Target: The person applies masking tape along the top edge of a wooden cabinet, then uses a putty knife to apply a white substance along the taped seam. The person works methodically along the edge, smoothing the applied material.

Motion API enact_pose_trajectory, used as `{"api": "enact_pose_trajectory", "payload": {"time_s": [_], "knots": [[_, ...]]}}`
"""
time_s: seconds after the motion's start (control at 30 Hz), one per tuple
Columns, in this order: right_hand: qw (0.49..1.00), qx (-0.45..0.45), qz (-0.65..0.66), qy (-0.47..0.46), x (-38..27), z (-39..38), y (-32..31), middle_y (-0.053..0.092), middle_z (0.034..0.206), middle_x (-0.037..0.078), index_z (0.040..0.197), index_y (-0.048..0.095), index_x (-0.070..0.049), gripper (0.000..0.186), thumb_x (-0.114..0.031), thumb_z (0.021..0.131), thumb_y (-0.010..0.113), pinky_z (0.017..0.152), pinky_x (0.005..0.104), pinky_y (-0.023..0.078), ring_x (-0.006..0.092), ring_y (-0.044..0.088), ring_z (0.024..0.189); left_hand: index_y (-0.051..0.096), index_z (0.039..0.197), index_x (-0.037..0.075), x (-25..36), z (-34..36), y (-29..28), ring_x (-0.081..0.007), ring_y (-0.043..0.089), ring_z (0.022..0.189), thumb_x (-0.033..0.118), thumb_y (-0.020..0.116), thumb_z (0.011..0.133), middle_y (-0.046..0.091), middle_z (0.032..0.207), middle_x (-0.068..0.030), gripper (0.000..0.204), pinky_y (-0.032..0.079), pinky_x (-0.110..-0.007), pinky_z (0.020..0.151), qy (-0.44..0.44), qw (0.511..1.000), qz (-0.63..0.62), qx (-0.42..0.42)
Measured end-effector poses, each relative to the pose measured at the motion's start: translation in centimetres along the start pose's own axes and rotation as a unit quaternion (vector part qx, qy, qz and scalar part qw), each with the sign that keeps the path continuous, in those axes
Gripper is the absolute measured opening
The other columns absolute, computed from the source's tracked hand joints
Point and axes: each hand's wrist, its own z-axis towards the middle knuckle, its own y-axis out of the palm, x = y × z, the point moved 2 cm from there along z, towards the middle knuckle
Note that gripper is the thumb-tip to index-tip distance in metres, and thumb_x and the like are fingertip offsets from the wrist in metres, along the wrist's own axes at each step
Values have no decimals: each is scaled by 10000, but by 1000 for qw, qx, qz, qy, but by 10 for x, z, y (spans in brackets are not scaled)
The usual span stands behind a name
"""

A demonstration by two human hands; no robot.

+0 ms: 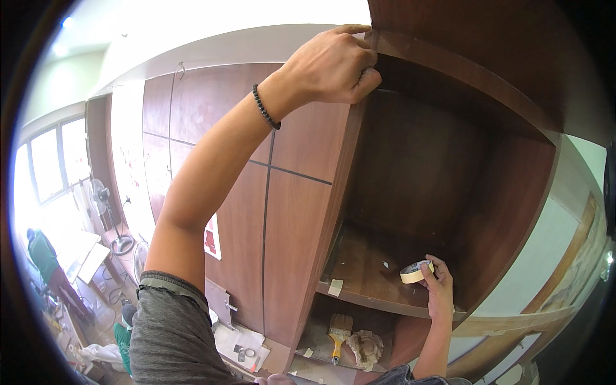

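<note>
My left hand (340, 64) is raised to the top corner of a dark brown wooden cabinet (351, 167). Its index finger reaches along the frame edge while the other fingers curl in, and whatever they may pinch is hidden. Lower down at the right, my right hand (440, 292) grips a roll of cream masking tape (410, 275) between thumb and fingers, in front of the cabinet's shelf (359, 253). A short strip of pale tape (335, 287) sticks to that shelf's front edge.
On the lower shelf lie a yellow-handled paintbrush (339, 337) and a crumpled rag (366, 348). Tall brown panels (298, 237) line the wall at left. Far left are a standing fan (101, 199) and a person in green (42, 253). A dark panel (468, 45) overhangs at upper right.
</note>
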Motion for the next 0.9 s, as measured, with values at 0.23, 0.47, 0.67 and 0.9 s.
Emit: {"api": "enact_pose_trajectory", "payload": {"time_s": [0.23, 0.47, 0.67, 0.9], "knots": [[1000, -1, 11, 4, 2, 1, -2, 662, 1151, 60, 1307, 632, -18, 462, -290, 965, 782, 885, 318, 531, 143, 631, 1030, 671, 645, -29, -3, -6, 11, -336, 633, 558, 147, 530, 802, 643, 625, -183, 275, 435, -445, 1218, 39, 998, 8, 49], [1000, -2, 11, 6, 2, 1, -2, 663, 1150, 57, 1307, 633, -23, 457, -290, 966, 780, 882, 316, 531, 142, 631, 1026, 608, 561, 5, -2, 0, 9, -334, 583, 491, 141, 535, 816, 570, 526, -157, 298, 449, -438, 1205, 40, 998, 32, 22], [1000, -2, 4, 4, -1, 1, -1, 664, 1145, 63, 1308, 632, -20, 454, -284, 968, 777, 878, 312, 531, 141, 632, 1021, 622, 582, -2, -1, 0, 5, -342, 607, 525, 149, 554, 811, 580, 539, -161, 283, 467, -441, 1182, 31, 999, 27, 28], [1000, -1, 3, 2, 1, 0, -2, 662, 1145, 64, 1308, 628, -16, 448, -272, 971, 773, 867, 312, 534, 143, 632, 1022, 625, 605, -20, 0, 2, 2, -360, 620, 563, 150, 556, 801, 608, 594, -188, 268, 471, -452, 1175, 32, 999, 14, 20]]}}
